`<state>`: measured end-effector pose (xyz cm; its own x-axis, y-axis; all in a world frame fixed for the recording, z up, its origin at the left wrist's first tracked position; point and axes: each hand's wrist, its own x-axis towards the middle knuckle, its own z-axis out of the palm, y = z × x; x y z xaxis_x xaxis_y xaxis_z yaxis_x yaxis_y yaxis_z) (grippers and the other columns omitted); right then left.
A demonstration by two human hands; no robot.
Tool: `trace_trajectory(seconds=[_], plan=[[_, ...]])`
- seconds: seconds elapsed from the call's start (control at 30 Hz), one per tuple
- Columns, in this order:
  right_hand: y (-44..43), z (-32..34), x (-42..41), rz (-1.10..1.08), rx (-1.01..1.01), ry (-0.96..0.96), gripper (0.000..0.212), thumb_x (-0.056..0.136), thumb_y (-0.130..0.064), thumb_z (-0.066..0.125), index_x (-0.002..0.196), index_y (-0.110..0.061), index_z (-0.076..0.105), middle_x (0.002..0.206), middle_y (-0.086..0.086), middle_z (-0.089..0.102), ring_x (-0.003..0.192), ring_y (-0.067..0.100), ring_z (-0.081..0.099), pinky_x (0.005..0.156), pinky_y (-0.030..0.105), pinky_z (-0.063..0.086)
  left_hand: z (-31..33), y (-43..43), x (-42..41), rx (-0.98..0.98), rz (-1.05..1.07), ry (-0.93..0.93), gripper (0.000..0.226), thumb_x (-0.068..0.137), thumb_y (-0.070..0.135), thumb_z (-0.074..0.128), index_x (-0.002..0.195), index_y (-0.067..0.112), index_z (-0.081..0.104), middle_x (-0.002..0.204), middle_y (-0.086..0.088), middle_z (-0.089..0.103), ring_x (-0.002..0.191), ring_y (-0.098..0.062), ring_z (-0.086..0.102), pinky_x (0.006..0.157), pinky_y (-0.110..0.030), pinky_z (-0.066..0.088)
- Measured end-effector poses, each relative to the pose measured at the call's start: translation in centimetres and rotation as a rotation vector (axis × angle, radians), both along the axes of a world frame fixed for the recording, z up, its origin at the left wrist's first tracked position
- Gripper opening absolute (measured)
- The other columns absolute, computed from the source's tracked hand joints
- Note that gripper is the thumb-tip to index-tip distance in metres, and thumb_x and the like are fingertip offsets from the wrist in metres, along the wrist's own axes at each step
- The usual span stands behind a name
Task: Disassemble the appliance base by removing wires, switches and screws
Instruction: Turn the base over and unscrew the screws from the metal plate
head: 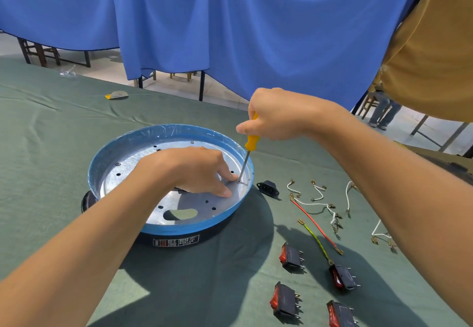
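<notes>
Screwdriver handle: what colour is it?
The screwdriver handle is yellow, clearest in the head view.

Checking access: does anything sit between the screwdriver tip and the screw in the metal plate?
Nothing visible does. The yellow-handled screwdriver in the right hand has its tip at the small screw; the left hand rests fingers beside it on the silver metal plate.

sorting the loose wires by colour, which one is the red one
The red wire, lying diagonally to the right of the appliance base, right beside the yellow-green wire. The rest are white wires.
</notes>
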<state>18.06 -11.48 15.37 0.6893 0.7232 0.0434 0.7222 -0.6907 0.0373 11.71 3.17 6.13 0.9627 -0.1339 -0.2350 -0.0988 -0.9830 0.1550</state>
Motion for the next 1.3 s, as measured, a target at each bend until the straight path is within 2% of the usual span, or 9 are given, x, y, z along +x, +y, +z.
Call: trace_trajectory(seconds=[0.1,0.3,0.47,0.67,0.77,0.87,0.93,1.07,1.3], plan=[[1.1,0.3,-0.3,0.046,-0.074,-0.018,0.044,0.092,-0.033,0.059,0.058,-0.011,0.04,0.052,0.001,0.038,0.05,0.02,0.031,0.046,0.027,0.025,-0.2,0.1,0.0,0.006,-0.008,-0.02,0.038,0.09,0.056,0.053,0.128,0.053,0.054,0.13,0.005,0.053,0.114,-0.021,0.051,0.098,-0.043,0.044],[1.7,0.7,-0.4,0.168,-0.211,-0.011,0.038,0.094,-0.036,0.057,0.072,-0.01,0.071,0.052,-0.004,0.065,0.053,0.01,0.054,0.05,0.023,0.041,-0.5,0.0,-0.3,0.036,-0.03,-0.055,0.036,0.092,0.057,0.049,0.127,0.052,0.055,0.129,0.005,0.052,0.114,-0.019,0.046,0.097,-0.044,0.042],[1.6,1.2,-0.6,0.208,-0.286,0.024,0.024,0.094,-0.036,0.059,0.082,-0.02,0.071,0.056,-0.009,0.067,0.053,-0.006,0.053,0.052,0.022,0.039,-0.4,0.0,-0.3,0.041,-0.049,-0.049,0.037,0.093,0.057,0.047,0.13,0.052,0.052,0.131,0.004,0.052,0.116,-0.02,0.045,0.098,-0.044,0.042],[1.0,1.7,-0.6,0.25,-0.339,0.029,0.01,0.094,-0.033,0.059,0.084,-0.032,0.063,0.069,-0.009,0.067,0.068,0.005,0.06,0.059,0.022,0.045,-0.3,0.0,-0.3,0.034,-0.055,-0.05,0.038,0.094,0.055,0.048,0.131,0.049,0.053,0.129,0.004,0.052,0.114,-0.02,0.046,0.097,-0.044,0.042],[0.0,2.0,-0.5,0.302,-0.33,0.079,0.01,0.095,-0.027,0.06,0.09,-0.035,0.063,0.082,-0.015,0.063,0.074,0.0,0.055,0.057,0.01,0.039,-0.2,0.0,-0.4,0.031,-0.056,-0.046,0.039,0.094,0.055,0.048,0.132,0.049,0.053,0.13,0.004,0.052,0.115,-0.02,0.047,0.097,-0.045,0.043],[-0.6,1.8,-0.3,0.331,-0.3,0.089,0.007,0.094,-0.029,0.06,0.09,-0.033,0.063,0.079,-0.016,0.061,0.07,-0.005,0.054,0.055,0.01,0.038,-0.2,0.1,-0.3,0.013,-0.047,-0.04,0.039,0.093,0.056,0.049,0.131,0.05,0.053,0.131,0.005,0.052,0.116,-0.02,0.046,0.098,-0.044,0.043],[-0.5,1.3,-0.4,0.328,-0.262,0.063,0.014,0.093,-0.043,0.058,0.085,-0.033,0.06,0.074,-0.017,0.057,0.067,-0.005,0.053,0.055,0.017,0.035,-0.2,0.2,-0.2,0.01,-0.041,-0.037,0.039,0.092,0.057,0.05,0.131,0.052,0.052,0.132,0.006,0.051,0.116,-0.019,0.046,0.098,-0.044,0.044],[0.0,0.9,-0.4,0.175,-0.23,-0.015,0.064,0.091,-0.072,0.031,0.067,-0.017,0.055,0.06,-0.007,0.05,0.062,0.014,0.049,0.053,0.03,0.032,-0.4,0.2,-0.1,0.006,-0.031,-0.038,0.041,0.091,0.058,0.051,0.132,0.052,0.051,0.133,0.008,0.05,0.117,-0.018,0.046,0.098,-0.043,0.043],[0.0,1.0,-0.1,0.049,-0.386,-0.039,0.052,0.101,-0.043,0.043,0.059,-0.019,0.063,0.061,-0.01,0.059,0.061,0.013,0.051,0.051,0.026,0.032,-0.4,0.1,0.0,0.035,-0.05,-0.055,0.043,0.092,0.058,0.05,0.134,0.05,0.05,0.136,0.01,0.05,0.116,-0.017,0.045,0.096,-0.041,0.044]])
